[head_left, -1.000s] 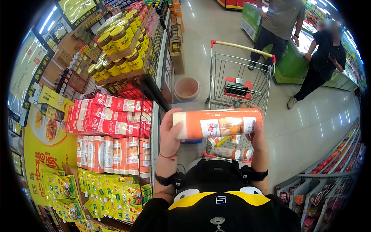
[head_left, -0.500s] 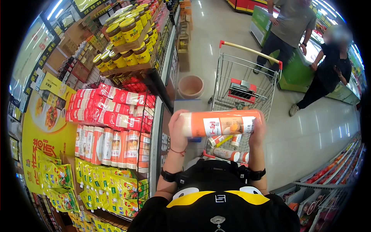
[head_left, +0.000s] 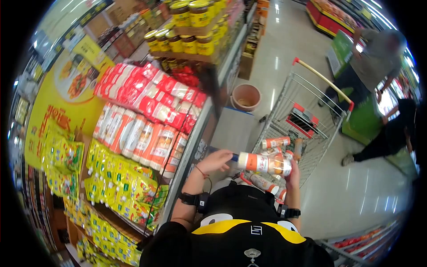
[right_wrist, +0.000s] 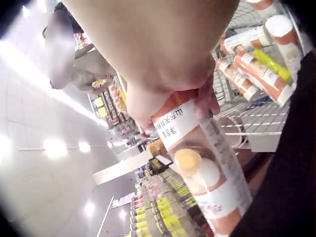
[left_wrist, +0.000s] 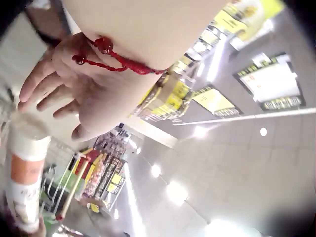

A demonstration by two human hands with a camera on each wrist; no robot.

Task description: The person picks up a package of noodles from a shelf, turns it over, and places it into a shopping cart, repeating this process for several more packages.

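Observation:
In the head view my right hand (head_left: 292, 174) grips the right end of an orange and white cylindrical pack of dried noodles (head_left: 262, 163), held over the front of the shopping cart (head_left: 321, 82). The right wrist view shows thumb and fingers round the pack (right_wrist: 200, 170), which has an egg picture. My left hand (head_left: 214, 161) is just off the pack's pale left end. Its fingers are spread and relaxed, holding nothing, in the left wrist view. Several similar packs (right_wrist: 264, 79) lie in the cart, along with a yellow-green stick-like item (right_wrist: 272, 65).
At left, a shelf holds more noodle packs (head_left: 138, 138), red and white bags (head_left: 151, 93) and yellow pouches (head_left: 120, 191). Yellow-labelled jars (head_left: 180, 43) are stacked beyond. A pink bucket (head_left: 247, 97) stands on the floor. Two people (head_left: 373, 58) stand at right, near green freezers (head_left: 362, 118).
My left hand has come off the pack's left end. The right hand has lowered the pack toward the cart. The head view has turned left, so shelf and cart appear further right.

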